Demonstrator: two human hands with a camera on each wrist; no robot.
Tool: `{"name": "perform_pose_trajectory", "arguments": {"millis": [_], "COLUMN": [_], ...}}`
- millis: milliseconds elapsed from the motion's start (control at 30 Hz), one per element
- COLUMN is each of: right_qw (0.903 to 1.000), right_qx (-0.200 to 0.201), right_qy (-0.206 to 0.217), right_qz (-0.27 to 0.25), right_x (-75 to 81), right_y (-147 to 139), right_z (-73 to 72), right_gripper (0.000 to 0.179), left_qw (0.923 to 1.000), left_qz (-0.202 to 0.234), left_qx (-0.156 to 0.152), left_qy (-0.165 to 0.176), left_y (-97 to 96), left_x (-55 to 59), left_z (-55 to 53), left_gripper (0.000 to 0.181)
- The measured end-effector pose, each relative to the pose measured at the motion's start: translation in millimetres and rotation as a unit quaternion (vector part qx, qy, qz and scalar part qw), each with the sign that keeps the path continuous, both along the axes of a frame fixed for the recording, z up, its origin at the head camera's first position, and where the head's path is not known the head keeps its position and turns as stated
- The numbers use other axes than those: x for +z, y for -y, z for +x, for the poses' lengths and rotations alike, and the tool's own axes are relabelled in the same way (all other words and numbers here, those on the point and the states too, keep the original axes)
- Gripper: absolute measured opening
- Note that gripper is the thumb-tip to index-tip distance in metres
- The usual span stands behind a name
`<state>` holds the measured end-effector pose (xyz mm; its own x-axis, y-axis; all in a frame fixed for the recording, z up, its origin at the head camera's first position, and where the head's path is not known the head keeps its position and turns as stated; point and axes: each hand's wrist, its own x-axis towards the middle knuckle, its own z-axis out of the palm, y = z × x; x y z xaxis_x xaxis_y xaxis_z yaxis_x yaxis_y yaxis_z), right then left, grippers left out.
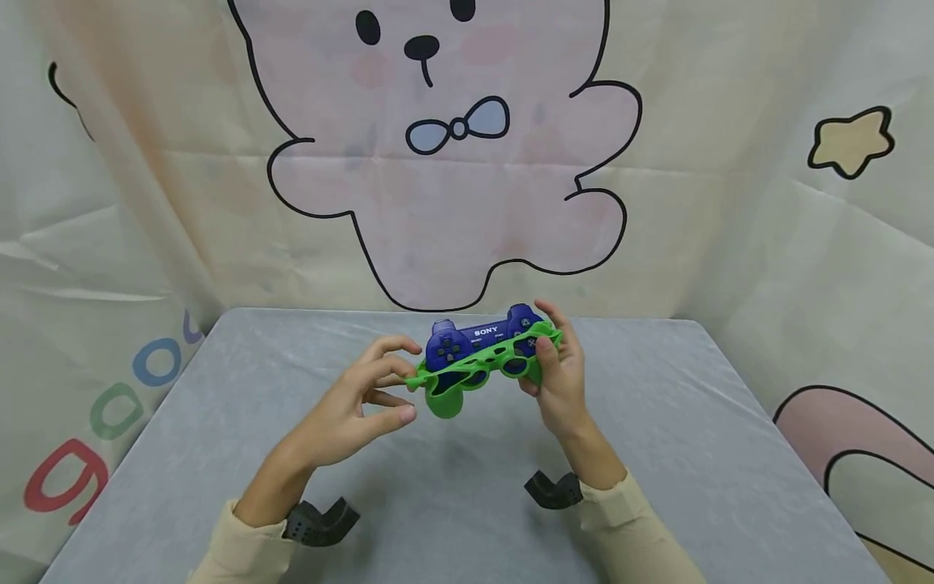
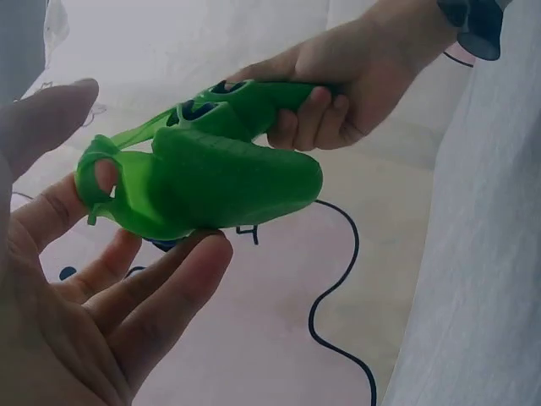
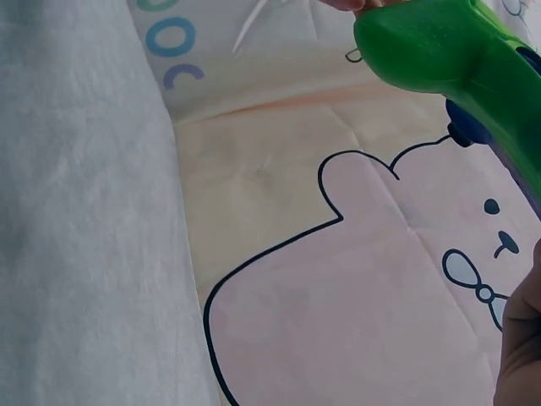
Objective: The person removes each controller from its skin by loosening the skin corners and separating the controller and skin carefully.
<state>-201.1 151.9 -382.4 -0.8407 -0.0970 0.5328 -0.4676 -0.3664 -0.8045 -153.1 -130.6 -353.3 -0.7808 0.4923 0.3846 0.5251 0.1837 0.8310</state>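
Note:
A blue game controller with SONY lettering is held above the table, partly covered by a green silicone sleeve. My right hand grips its right end, thumb on the front over the green material. My left hand is at the left end, fingers extended and thumb apart from the sleeve. In the left wrist view, one fingertip sits in a loop of the sleeve, and other fingers spread beneath it. The controller's left half is bare on top. The right wrist view catches just a green grip and part of the controller.
A grey cloth covers the table below the hands. Behind it hangs a cream curtain printed with a pink bear, a star and letters. Black wrist mounts are strapped over both cream sleeves.

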Motion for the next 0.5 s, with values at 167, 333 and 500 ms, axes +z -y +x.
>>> {"name": "perform_pose_trajectory", "arguments": {"millis": [167, 333, 500], "right_qw": [0.9988, 0.9975, 0.9981], "right_qx": [-0.017, -0.037, -0.027], "right_qy": [-0.021, -0.025, -0.039], "right_qz": [0.042, 0.054, 0.038], "right_x": [-4.2, -2.2, 4.5], "right_y": [3.2, 7.2, 12.4], "right_z": [1.5, 5.9, 9.4], "right_gripper": [0.066, 0.065, 0.069], "left_qw": [0.9963, 0.9847, 0.9839], "left_qz": [0.005, 0.039, 0.082], "left_qx": [0.083, 0.148, 0.130], "left_qy": [-0.023, -0.084, -0.091], "left_y": [-13.5, -29.1, -36.2], "left_x": [-9.1, -17.0, -21.3], "left_z": [-1.6, -2.2, 0.4], "left_gripper": [0.015, 0.027, 0.052]}}
